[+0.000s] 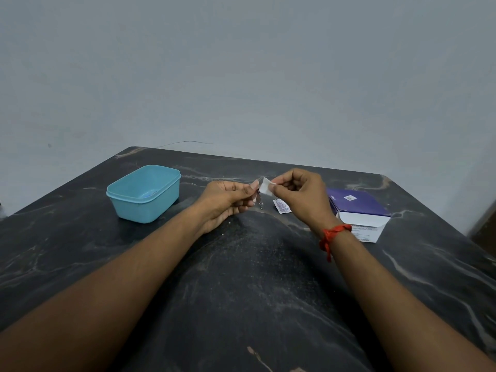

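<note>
Left hand pinches thin metal piece, long axis near vertical, tip pointing down, held above table. Right hand pinches white pad just beside its upper end.

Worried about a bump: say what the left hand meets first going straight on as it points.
Likely the small white square pad pinched in the right hand, though depth is unclear.

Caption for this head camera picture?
The left hand pinches a small metal item; the right hand holds a white pad above a table.
</note>
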